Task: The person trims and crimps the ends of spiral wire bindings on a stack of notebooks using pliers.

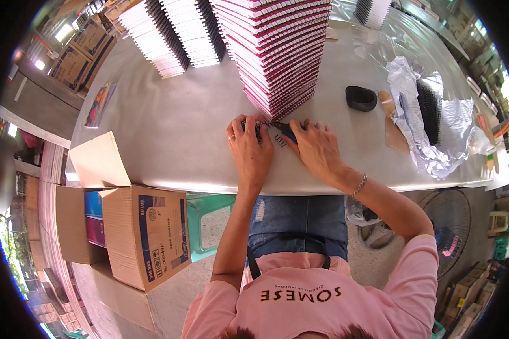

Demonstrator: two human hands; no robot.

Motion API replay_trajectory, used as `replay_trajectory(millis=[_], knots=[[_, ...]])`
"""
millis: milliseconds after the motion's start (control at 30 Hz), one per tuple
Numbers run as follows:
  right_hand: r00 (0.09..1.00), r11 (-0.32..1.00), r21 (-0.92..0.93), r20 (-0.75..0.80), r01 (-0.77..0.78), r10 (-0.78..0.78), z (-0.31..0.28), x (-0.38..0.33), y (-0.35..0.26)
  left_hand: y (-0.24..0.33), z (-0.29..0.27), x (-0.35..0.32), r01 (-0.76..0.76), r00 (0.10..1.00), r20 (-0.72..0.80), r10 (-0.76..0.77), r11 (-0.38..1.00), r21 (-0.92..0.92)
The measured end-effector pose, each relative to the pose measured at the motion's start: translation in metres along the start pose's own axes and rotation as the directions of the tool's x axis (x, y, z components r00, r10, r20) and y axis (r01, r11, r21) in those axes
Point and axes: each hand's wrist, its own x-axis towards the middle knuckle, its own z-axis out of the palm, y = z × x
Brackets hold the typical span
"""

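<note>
My left hand (249, 151) and my right hand (318, 148) meet near the front of a grey table (175, 130). The left hand's fingers pinch a short piece of black spiral binding wire (259, 129). A small blue-handled cutting tool (286, 131) is gripped in my right hand, its tip against the wire. A little clipped bit of wire (280, 142) lies on the table between the hands. Just behind them rises a tall, leaning stack of red spiral notebooks (277, 51).
Stacks of white notebooks with black spines (172, 34) stand at the back left. On the right lie a black dish-like object (361, 98), a brown card piece (394, 127) and silver wrap holding black coils (430, 110). An open cardboard box (144, 231), a green stool (209, 217) and a fan (449, 231) stand below the table.
</note>
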Motion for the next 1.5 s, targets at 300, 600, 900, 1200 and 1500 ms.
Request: replay_trajectory(millis=[300, 600, 900, 1200, 1500], knots=[[0.977, 0.99, 0.073, 0.186, -0.121, 0.105, -0.014, -0.002, 0.011, -0.003, -0.005, -0.006, -0.019, 0.999, 0.042, 0.019, 1.0, 0.01], [0.966, 0.984, -0.166, -0.258, -0.059, 0.014, -0.021, -0.039, 0.085, 0.024, -0.01, -0.03, -0.017, 0.983, 0.179, 0.035, 0.995, -0.101], [1.0, 0.801, 0.598, 0.026, -0.019, 0.005, -0.016, -0.047, 0.007, 0.066, -0.017, -0.041, 0.388, 0.88, 0.458, -0.126, 0.745, -0.542], [0.994, 0.841, 0.53, -0.038, 0.109, -0.104, -0.004, -0.037, 0.019, 0.058, -0.019, -0.028, 0.557, 0.81, 0.56, -0.176, 0.532, -0.638], [0.993, 0.873, 0.473, -0.06, 0.12, -0.104, 0.001, -0.034, 0.038, 0.07, -0.02, -0.031, 0.372, 0.894, 0.425, -0.142, 0.764, -0.528]])
